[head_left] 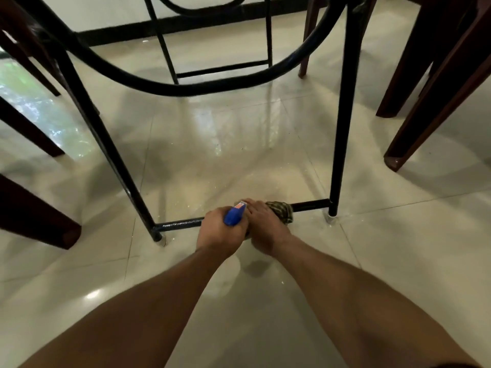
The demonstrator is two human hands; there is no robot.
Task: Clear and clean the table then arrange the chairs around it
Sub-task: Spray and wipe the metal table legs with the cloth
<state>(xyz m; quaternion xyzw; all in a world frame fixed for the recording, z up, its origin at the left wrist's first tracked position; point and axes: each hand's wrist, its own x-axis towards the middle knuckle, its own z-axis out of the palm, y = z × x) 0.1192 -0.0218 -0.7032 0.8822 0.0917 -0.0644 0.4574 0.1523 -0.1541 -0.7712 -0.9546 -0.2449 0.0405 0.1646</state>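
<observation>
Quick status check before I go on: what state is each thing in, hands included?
left hand: grips the blue bottle.
right hand: holds the cloth on the bar.
cloth: bunched round the table's lower crossbar.
crossbar: speckled white left of the hands.
chair legs: standing on the floor, either side of the table frame.
floor: glossy, white specks near the bar.

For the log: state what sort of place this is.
Probably a home dining area, seen low beside the table: black metal table frame, dark wooden chair legs around it, glossy tiled floor.
</observation>
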